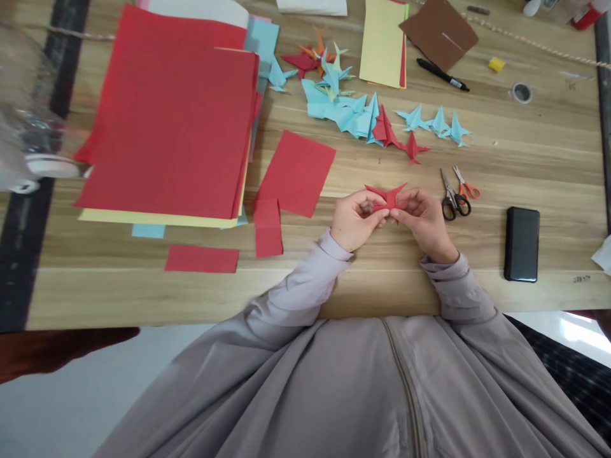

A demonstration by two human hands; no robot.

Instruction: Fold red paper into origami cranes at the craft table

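Both of my hands hold a small folded red paper figure (386,194) just above the wooden table (525,159). My left hand (356,219) pinches its left side with closed fingers. My right hand (424,219) pinches its right side, fingers pressed together. Two pointed tips of the figure stick up between my hands. Behind it lie several finished folded figures in blue (351,114) and red (413,147).
A stack of red paper sheets (172,121) covers the left of the table, with cut red pieces (296,172) beside it. Two pairs of scissors (456,194) and a black phone (522,243) lie to the right. Yellow paper (382,41), brown paper (439,32) and a black pen (443,74) sit at the back.
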